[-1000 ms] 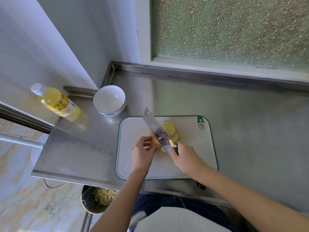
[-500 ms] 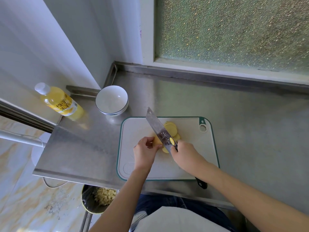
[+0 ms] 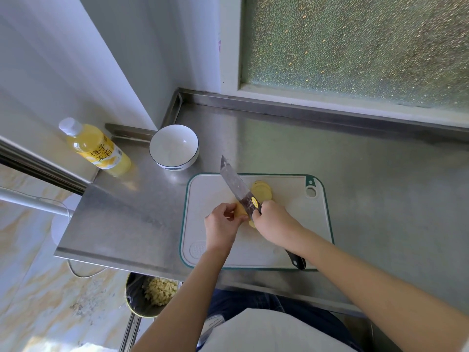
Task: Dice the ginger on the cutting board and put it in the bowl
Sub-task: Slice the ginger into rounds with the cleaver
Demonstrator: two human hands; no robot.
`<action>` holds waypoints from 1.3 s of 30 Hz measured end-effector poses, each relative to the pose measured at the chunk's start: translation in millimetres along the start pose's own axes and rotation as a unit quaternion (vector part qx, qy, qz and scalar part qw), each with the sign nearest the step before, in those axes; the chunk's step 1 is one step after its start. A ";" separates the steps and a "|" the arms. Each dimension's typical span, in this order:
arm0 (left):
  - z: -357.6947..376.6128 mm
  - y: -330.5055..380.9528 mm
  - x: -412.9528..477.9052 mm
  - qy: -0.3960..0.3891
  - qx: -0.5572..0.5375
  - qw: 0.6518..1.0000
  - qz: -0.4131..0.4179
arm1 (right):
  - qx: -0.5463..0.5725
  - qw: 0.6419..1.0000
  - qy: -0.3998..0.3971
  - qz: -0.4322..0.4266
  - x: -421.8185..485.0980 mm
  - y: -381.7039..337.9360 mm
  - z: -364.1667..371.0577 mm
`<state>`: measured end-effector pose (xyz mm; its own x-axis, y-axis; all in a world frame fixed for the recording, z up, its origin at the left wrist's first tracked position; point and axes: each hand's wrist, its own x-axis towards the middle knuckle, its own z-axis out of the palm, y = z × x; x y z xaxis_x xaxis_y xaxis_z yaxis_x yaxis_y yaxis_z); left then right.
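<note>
Ginger (image 3: 261, 193) on cutting board (image 3: 289, 214), bowl (image 3: 173, 147) behind-left.

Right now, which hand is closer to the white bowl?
Left. The left hand holds ginger on the cutting board, just below and right of the bowl in the view; the right hand, gripping the knife, sits farther right.

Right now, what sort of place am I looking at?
Most likely a kitchen prep corner: a stainless steel counter beneath a frosted window, a cutting board with ginger slices and a knife, and a white bowl nearby.
</note>
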<state>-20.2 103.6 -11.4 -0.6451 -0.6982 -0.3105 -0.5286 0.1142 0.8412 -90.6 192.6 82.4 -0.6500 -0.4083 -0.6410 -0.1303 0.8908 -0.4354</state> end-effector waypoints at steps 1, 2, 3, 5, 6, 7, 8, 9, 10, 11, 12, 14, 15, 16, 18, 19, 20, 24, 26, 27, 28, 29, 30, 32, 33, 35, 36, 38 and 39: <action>-0.2 0.1 0.2 -0.001 0.003 1.000 0.000 | 0.000 1.000 0.002 -0.002 -0.3 0.6 0.7; -0.3 0.2 0.2 -0.002 0.005 1.000 0.002 | 0.000 1.000 0.002 -0.004 -1.2 2.5 1.1; -0.1 0.3 0.2 -0.004 0.006 1.000 0.002 | 0.003 1.000 0.000 -0.004 -2.0 5.5 1.7; -0.9 1.7 0.0 -0.007 0.003 1.000 -0.003 | 0.006 1.000 -0.005 0.001 -4.7 11.8 3.1; -1.3 2.2 0.3 -0.009 0.001 1.000 -0.005 | 0.004 1.000 -0.006 0.005 -6.5 15.2 3.9; -1.6 2.1 0.7 -0.012 0.000 1.000 -0.005 | 0.002 1.000 -0.004 0.010 -8.4 19.1 5.0; -1.7 2.0 0.9 -0.014 0.001 1.000 -0.004 | 0.001 1.000 -0.002 0.014 -10.3 23.1 6.0; -1.8 2.2 0.9 -0.015 0.003 1.000 -0.003 | 0.003 1.000 0.000 0.017 -11.8 26.5 7.2; -1.8 2.5 0.8 -0.016 0.006 1.000 -0.001 | 0.006 1.000 0.001 0.020 -13.3 28.8 8.1; -1.6 2.6 0.9 -0.016 0.008 1.000 0.001 | 0.009 1.000 0.003 0.022 -13.9 30.3 9.0; -1.6 2.5 1.0 -0.018 0.009 1.000 0.002 | 0.009 1.000 0.006 0.023 -14.5 30.6 9.4; -1.9 1.8 0.7 -0.024 0.002 1.000 0.001 | 0.010 1.000 0.007 0.021 -14.7 30.2 9.5; -2.0 1.5 0.4 -0.025 -0.002 1.000 0.002 | 0.011 1.000 0.007 0.019 -14.4 30.3 9.7; -2.0 1.3 0.2 -0.025 -0.003 1.000 0.003 | 0.011 1.000 0.006 0.017 -14.3 30.8 9.8; -2.1 0.9 0.3 -0.024 0.000 1.000 0.003 | 0.011 1.000 0.006 0.017 -13.7 32.9 10.9; -2.2 0.9 0.5 -0.024 0.001 1.000 0.002 | 0.011 1.000 0.008 0.017 -13.3 33.4 11.1; -2.2 1.3 0.9 -0.025 0.004 1.000 0.002 | 0.010 1.000 0.009 0.017 -13.2 32.9 10.7; -1.6 1.2 2.6 -0.022 0.012 1.000 0.007 | 0.011 1.000 0.018 0.011 -15.0 25.5 7.2; -0.8 1.2 2.9 -0.016 0.012 1.000 0.007 | 0.004 1.000 0.028 0.003 -15.4 22.6 6.2; -0.4 1.4 3.0 -0.014 0.014 1.000 0.008 | -0.001 1.000 0.031 -0.001 -15.3 22.0 6.5; -0.4 1.7 2.9 -0.013 0.016 1.000 0.010 | -0.007 0.999 0.032 -0.005 -14.9 21.7 7.5; -0.5 2.2 3.0 -0.012 0.018 1.000 0.011 | -0.012 0.999 0.032 -0.008 -14.3 21.0 8.7; -0.9 2.6 2.9 -0.011 0.019 1.000 0.012 | -0.015 0.999 0.033 -0.010 -13.7 20.0 9.8; -1.7 2.6 2.7 -0.011 0.020 1.000 0.012 | -0.014 0.999 0.040 -0.011 -10.6 17.9 11.5; -2.0 2.6 2.5 -0.012 0.019 1.000 0.011 | -0.014 0.999 0.042 -0.008 -7.6 16.5 12.3; -2.5 2.9 2.0 -0.014 0.016 1.000 0.007 | -0.015 0.999 0.038 -0.006 -3.1 12.6 13.2; -2.8 3.2 2.1 -0.015 0.015 1.000 0.006 | -0.016 0.999 0.037 -0.006 -1.4 9.9 13.7; -3.5 4.0 3.2 -0.014 0.018 1.000 0.004 | -0.019 0.999 0.040 -0.008 1.6 5.1 14.7; -3.7 4.1 4.2 -0.013 0.019 1.000 0.002 | -0.021 0.999 0.043 -0.006 2.6 3.8 15.1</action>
<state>-23.0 98.5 -7.6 -0.6612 -0.6789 -0.3193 -0.5460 0.1435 0.8254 -81.5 191.8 69.5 -0.7094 -0.4023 -0.5786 -0.1683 0.8940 -0.4153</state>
